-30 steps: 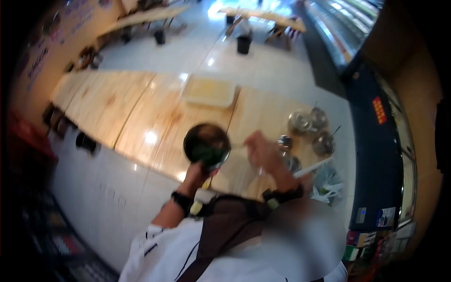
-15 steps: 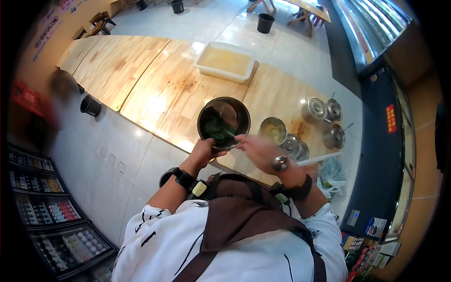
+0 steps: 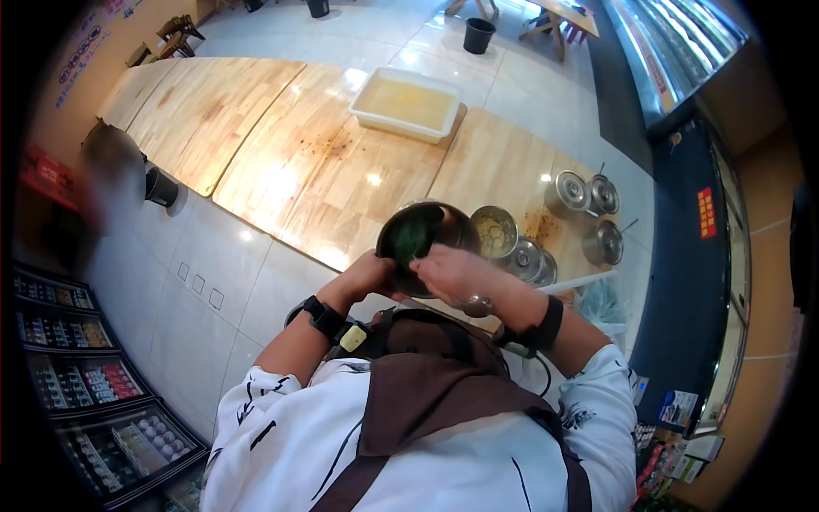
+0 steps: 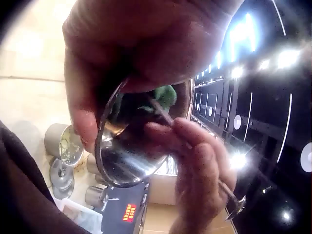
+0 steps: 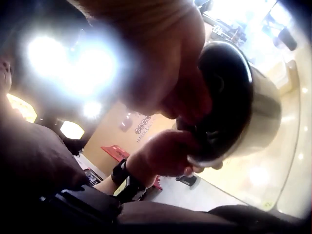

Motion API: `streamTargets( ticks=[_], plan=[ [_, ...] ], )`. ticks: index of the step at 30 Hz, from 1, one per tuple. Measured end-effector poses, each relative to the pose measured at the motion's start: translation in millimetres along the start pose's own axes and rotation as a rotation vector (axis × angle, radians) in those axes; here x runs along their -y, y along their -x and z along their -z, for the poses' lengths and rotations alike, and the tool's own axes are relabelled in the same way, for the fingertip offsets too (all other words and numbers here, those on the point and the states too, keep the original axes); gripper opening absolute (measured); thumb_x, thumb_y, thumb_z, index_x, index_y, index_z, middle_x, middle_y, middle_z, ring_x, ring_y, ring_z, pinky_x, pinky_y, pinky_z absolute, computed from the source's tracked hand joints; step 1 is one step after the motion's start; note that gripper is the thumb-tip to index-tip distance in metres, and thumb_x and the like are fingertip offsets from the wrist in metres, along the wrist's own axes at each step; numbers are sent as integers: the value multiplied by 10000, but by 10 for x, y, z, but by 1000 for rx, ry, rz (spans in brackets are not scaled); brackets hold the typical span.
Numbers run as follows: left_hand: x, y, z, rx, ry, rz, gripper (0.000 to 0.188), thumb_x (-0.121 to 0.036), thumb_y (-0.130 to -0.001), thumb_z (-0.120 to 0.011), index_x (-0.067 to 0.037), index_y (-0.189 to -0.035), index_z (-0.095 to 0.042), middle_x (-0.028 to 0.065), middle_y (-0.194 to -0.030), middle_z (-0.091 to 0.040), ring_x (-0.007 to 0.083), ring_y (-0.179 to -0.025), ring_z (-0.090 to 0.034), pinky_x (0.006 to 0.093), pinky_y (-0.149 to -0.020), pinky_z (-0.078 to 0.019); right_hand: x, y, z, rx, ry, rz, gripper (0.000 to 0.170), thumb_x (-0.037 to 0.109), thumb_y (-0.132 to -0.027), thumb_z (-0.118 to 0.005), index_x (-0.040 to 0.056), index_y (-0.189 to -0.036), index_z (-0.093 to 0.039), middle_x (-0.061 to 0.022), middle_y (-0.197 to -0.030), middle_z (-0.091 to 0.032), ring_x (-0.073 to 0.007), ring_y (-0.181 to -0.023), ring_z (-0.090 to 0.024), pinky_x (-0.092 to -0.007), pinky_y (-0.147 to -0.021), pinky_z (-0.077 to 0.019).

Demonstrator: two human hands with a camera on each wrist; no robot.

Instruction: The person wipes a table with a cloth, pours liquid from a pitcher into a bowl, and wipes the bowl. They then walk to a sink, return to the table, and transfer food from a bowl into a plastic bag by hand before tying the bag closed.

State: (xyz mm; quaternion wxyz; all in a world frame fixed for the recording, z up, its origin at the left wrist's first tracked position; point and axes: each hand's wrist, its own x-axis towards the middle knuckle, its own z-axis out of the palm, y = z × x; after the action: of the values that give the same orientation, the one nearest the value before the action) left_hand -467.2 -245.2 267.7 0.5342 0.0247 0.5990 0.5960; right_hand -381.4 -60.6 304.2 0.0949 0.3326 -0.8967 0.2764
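My left hand point(image 3: 367, 277) grips the rim of a deep stainless steel bowl point(image 3: 465, 232), its thumb over the edge in the left wrist view. The bowl is tilted, close to the body above the near table edge. Dark green leafy food point(image 4: 165, 96) lies inside it. A metal spoon point(image 4: 237, 208) is in my right hand point(image 3: 456, 273), fingers curled round the handle. Its round end sticks out behind the hand by the wrist, while the thin handle end reaches down to the greens. In the right wrist view, the hand hides much of the bowl's inside.
An open metal pot point(image 3: 495, 230) with yellowish food stands right of the bowl, beside lidded pots point(image 3: 529, 258). More lidded pots point(image 3: 604, 245) are farther right. A white tub point(image 3: 405, 102) of yellowish contents sits at the table's far edge. Another person point(image 3: 115, 179), blurred, is at the left.
The bowl has come nearer the body and shifted right. My right hand has moved from right of the bowl to over its opening with the spoon; the left hand keeps its grip.
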Motion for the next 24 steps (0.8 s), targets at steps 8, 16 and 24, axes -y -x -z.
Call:
streamTargets(
  ticks=[8,16,24],
  plan=[
    [77,-84,138,-211,3,-81,203,5,-719,-653,58,-910,-608,167,-786,-656,252,-753,-655,327,-650,-538,-97,144,327,-40,391,-294,124,45,-735,-559,3,-848,-585,-116,-793,-570,-268,-742,-541,-361,-657,-461],
    [68,-186,121,-255,187,-173,324,-52,-841,-354,165,-1061,-450,263,-903,-588,325,-668,-643,338,-589,-578,293,48,469,-507,-285,-585,131,27,-848,-490,-72,-857,-575,-159,-767,-574,-282,-697,-591,-334,-636,-464],
    [26,-222,-129,-304,190,-306,329,-40,-841,-325,130,-1094,-448,238,-930,-586,310,-711,-646,332,-567,-573,-210,130,-211,-682,-1136,-868,245,99,-914,-414,-89,-988,-553,-143,-865,-609,-188,-790,-628,-276,-721,-509]
  ],
)
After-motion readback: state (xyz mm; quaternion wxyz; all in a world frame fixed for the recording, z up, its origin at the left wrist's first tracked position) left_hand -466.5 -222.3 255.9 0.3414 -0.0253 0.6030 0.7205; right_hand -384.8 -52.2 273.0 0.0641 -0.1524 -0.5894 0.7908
